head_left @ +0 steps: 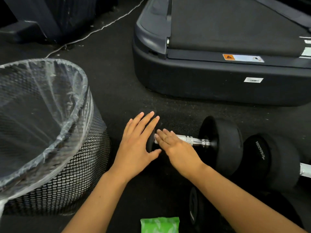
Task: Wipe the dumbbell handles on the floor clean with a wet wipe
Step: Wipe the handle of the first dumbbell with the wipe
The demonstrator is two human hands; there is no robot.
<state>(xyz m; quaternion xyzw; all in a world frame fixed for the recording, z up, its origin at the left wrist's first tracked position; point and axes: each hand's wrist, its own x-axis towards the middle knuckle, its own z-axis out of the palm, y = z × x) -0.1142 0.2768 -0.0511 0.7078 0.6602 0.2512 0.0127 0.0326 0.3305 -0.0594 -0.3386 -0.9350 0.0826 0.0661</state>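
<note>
Dumbbell [193, 140] lies on the floor [117, 91] between bin [50, 132] and treadmill [218, 64] — left hand [136, 145] flat on its near weight, fingers straight. Right hand [175, 145] presses a wipe [156, 138] onto the handle [190, 140], fingers extended. Risk: it rolls and the wipe slips off — wipes pack [159, 224] is close.
</note>
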